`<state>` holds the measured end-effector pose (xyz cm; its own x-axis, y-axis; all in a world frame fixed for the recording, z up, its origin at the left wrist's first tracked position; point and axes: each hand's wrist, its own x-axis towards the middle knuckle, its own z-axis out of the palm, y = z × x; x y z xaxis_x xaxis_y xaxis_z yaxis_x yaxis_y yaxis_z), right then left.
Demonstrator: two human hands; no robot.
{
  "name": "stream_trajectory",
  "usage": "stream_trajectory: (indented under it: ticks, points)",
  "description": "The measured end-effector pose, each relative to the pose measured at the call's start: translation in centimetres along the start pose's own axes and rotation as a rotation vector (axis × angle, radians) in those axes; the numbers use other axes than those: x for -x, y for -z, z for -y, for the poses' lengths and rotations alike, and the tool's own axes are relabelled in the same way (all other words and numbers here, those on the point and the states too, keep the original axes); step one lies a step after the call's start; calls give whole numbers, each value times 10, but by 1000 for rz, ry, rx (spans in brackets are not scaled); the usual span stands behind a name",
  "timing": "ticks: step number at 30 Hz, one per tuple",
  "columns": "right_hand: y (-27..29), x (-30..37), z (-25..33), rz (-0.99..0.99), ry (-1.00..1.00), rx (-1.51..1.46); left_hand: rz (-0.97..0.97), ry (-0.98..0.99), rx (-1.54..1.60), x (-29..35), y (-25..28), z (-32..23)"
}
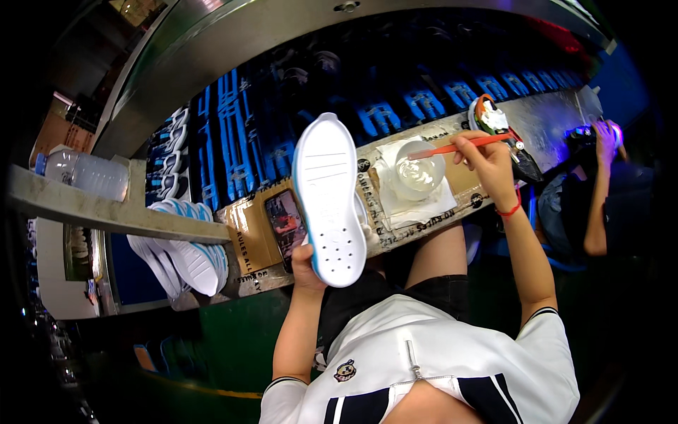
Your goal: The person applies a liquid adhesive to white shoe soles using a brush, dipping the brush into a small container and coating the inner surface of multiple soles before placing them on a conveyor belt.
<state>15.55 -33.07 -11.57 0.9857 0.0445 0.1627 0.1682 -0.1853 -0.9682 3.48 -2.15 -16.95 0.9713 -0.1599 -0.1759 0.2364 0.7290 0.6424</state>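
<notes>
My left hand (305,274) grips a white shoe sole (329,187) near its heel, thumb at the edge. The sole stands nearly upright in view, its grooved face with small dark holes toward me and a light blue rim along its left side. My right hand (486,168) is closed around the red handle of a brush (470,145). Its bristle end reaches over a round translucent bowl (418,185) of clear liquid; whether it touches the liquid I cannot tell. White paper (441,205) lies under the bowl.
A phone (284,222) lies behind the sole. Left are stacked white soles (191,265), a metal bar (155,215) and a plastic bottle (92,174). Blue-and-black shoe parts (424,104) fill the far side. A dark shoe (522,164) and another person's arm (600,191) are right.
</notes>
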Motion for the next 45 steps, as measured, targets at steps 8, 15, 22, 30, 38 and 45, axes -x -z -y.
stream_trajectory:
  ticks: [8,15,22,30,38,45]
  points:
    - [9,-7,2,203,-99,-147,293,301,204,11,-17,-1]
    - [-21,5,43,416,180,-97,340,586,397,16,-30,-4]
    - [-39,6,56,600,465,117,269,613,441,7,-30,6]
    - [15,-14,14,171,281,201,280,492,362,9,-27,10]
    - [-24,40,1,45,176,86,6,207,11,-4,-45,23]
    - [-33,55,12,232,-196,-360,282,317,206,-2,-36,13]
